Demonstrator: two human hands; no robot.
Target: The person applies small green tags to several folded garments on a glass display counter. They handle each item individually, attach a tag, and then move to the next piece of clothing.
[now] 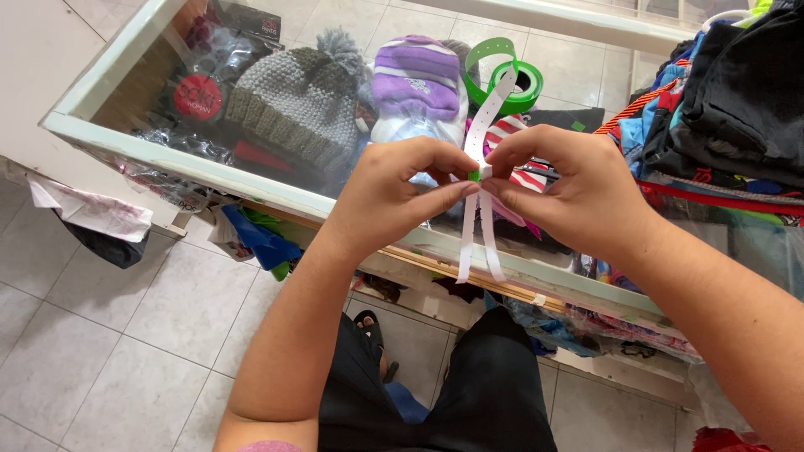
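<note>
My left hand [394,194] and my right hand [569,186] meet above a glass display counter [209,172], fingertips pinching a white perforated ribbon [479,219] at a small green piece between them. Two white tails hang down below my fingers. The ribbon runs up from my hands to a green ribbon roll [511,75] lying on the counter glass behind them.
Under the glass lie a grey knitted pom-pom hat [297,100], a purple striped hat [414,84] and packaged items [201,92]. Folded dark clothes [737,100] are stacked at the right. Bags and cloth sit on the shelf below; tiled floor [126,335] is at the left.
</note>
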